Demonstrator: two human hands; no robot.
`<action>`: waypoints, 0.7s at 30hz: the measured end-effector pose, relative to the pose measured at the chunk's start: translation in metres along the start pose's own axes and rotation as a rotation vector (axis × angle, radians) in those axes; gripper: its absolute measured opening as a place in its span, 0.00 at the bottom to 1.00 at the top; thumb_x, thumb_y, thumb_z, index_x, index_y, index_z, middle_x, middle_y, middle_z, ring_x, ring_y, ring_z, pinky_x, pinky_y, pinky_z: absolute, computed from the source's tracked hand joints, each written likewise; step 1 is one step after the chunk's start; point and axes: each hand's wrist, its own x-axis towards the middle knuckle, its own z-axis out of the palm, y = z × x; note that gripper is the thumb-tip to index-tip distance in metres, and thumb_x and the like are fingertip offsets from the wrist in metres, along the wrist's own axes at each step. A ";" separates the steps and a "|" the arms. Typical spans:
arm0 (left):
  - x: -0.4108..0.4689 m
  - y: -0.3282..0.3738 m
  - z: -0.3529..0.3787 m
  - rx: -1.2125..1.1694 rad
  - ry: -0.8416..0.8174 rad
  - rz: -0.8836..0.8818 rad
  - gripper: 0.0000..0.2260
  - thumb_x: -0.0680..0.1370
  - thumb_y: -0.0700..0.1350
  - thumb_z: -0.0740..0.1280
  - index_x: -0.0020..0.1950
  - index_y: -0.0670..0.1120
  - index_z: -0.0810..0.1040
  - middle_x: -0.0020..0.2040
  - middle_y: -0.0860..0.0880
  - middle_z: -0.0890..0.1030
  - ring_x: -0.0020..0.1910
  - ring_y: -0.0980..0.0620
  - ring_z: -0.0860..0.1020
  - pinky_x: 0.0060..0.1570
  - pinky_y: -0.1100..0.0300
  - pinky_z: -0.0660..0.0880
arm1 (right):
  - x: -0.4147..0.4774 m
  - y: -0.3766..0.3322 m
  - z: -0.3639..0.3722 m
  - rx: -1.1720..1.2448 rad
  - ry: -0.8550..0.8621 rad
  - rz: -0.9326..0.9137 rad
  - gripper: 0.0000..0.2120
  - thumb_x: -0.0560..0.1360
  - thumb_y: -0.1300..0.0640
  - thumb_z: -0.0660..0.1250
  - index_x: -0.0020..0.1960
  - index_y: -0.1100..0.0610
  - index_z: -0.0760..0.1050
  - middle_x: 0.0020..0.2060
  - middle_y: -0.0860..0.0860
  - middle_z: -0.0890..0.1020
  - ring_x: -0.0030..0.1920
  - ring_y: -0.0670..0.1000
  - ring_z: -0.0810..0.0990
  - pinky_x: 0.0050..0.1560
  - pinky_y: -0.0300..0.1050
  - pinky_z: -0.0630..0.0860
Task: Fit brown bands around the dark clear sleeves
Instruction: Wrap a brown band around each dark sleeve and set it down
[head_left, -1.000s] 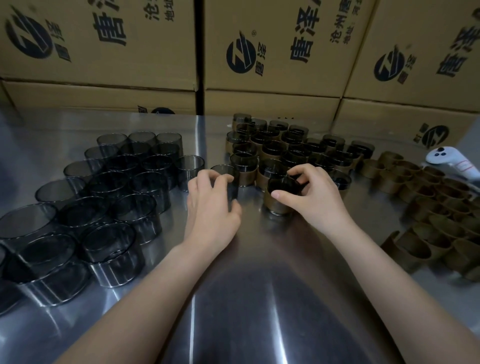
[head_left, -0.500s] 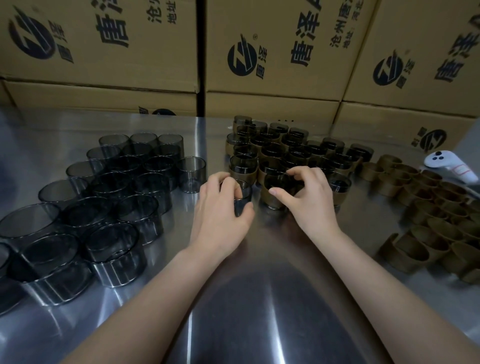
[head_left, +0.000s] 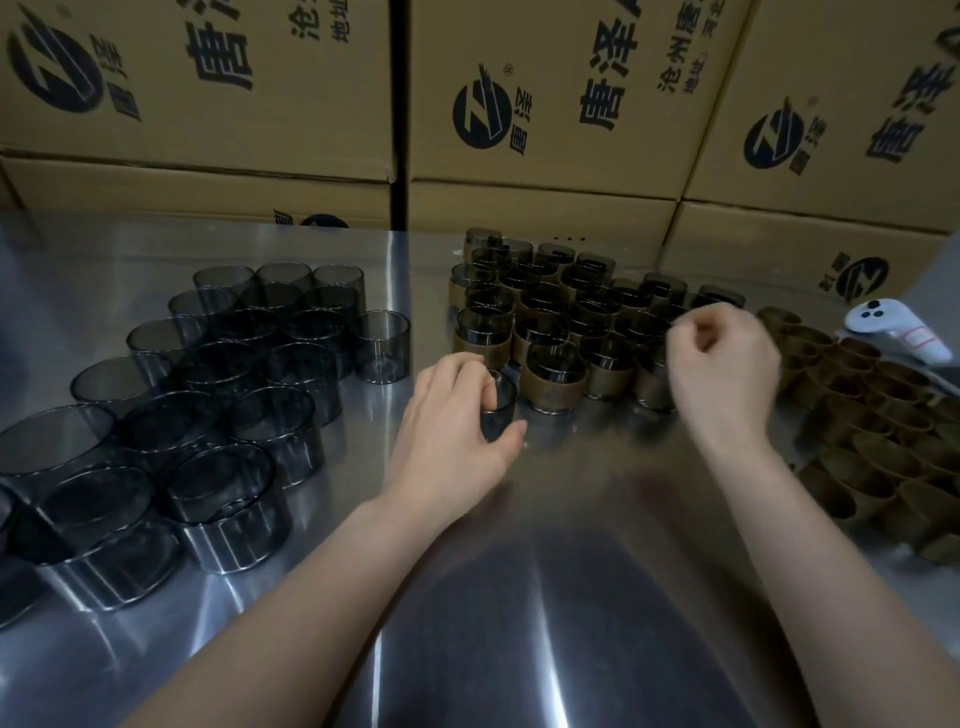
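Nearest to me is the steel table (head_left: 519, 623), shiny, with both bare forearms reaching out across it. My left hand (head_left: 452, 436) sits just left of centre, thumb and fingers wrapped round one bare dark clear sleeve (head_left: 501, 402), which stands upright on the table with no band on it. Just beyond that sleeve and slightly right stands the closest banded sleeve (head_left: 553, 376), its brown band round the lower part; the two are near but I cannot tell if they touch.

To the left, well apart from the held sleeve, is the stock of bare sleeves (head_left: 218, 395), packed upright side by side. On the right edge of the table lies the heap of loose brown bands (head_left: 883, 441).

My right hand (head_left: 722, 364) is raised over the right side of the finished group (head_left: 556, 312), fingers curled in on themselves; it is motion-blurred, and I see nothing between them.

Past the bands lies a white controller (head_left: 893, 332). Printed cardboard boxes (head_left: 545, 104) wall off the back.
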 end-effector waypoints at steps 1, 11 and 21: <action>0.000 0.000 0.001 -0.001 -0.003 0.011 0.14 0.75 0.49 0.72 0.44 0.48 0.66 0.61 0.52 0.71 0.65 0.52 0.65 0.60 0.56 0.66 | 0.006 0.005 -0.005 -0.065 0.004 0.050 0.07 0.77 0.56 0.62 0.48 0.55 0.78 0.51 0.56 0.79 0.52 0.56 0.76 0.50 0.49 0.71; -0.003 -0.003 0.008 0.010 -0.006 0.095 0.14 0.74 0.46 0.72 0.57 0.49 0.72 0.61 0.52 0.72 0.63 0.53 0.66 0.60 0.60 0.65 | 0.041 0.052 -0.026 -0.524 -0.305 0.564 0.32 0.75 0.41 0.65 0.72 0.57 0.60 0.72 0.64 0.57 0.71 0.69 0.58 0.70 0.63 0.55; -0.005 -0.001 0.005 0.016 -0.059 0.104 0.22 0.74 0.44 0.71 0.68 0.51 0.74 0.66 0.52 0.70 0.68 0.52 0.65 0.66 0.57 0.65 | 0.043 0.060 -0.036 -0.555 -0.439 0.698 0.31 0.77 0.41 0.63 0.73 0.57 0.61 0.72 0.64 0.61 0.71 0.67 0.61 0.71 0.61 0.53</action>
